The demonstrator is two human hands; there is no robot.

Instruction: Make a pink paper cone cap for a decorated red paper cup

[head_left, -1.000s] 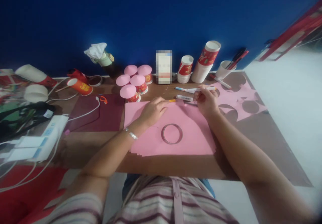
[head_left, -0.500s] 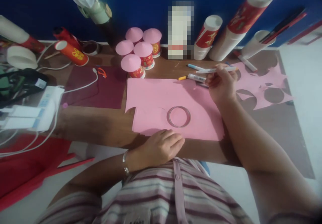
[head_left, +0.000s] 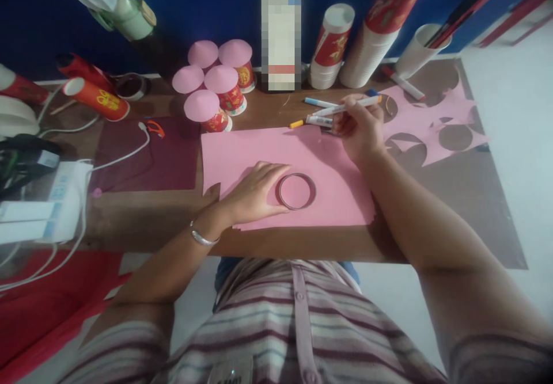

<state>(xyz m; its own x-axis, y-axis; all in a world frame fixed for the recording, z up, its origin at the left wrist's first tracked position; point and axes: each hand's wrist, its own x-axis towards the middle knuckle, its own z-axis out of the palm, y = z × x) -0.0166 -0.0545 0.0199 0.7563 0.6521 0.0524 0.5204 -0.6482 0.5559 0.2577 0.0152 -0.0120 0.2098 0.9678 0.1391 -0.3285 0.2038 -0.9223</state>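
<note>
My left hand (head_left: 254,194) lies over the pink paper, thumb and fingers spread around the left side of a thin round ring (head_left: 315,191). Its fingertips are close to the ring's edge; whether they touch it I cannot tell. The ring lies flat on a stack of pink paper sheets (head_left: 337,200). In my right hand (head_left: 360,128) is a slim white marker pen (head_left: 330,109), pinched between thumb and fingers above the paper's upper right corner. Beneath and beside that hand are a blue-ended marker (head_left: 318,102) and a yellow-capped marker (head_left: 298,124).
Several red paper cups with pink cone tops (head_left: 202,106) stand at the back left. Stacked cups (head_left: 332,50) and a pen holder (head_left: 417,53) line the back right. Pink paper scraps with round holes (head_left: 421,116) lie right. A power strip (head_left: 71,200) with cables is left.
My left hand has moved from the table's front edge up onto the paper beside the ring, its fingers opening. My right hand still holds the marker pen. The view has shifted slightly.
</note>
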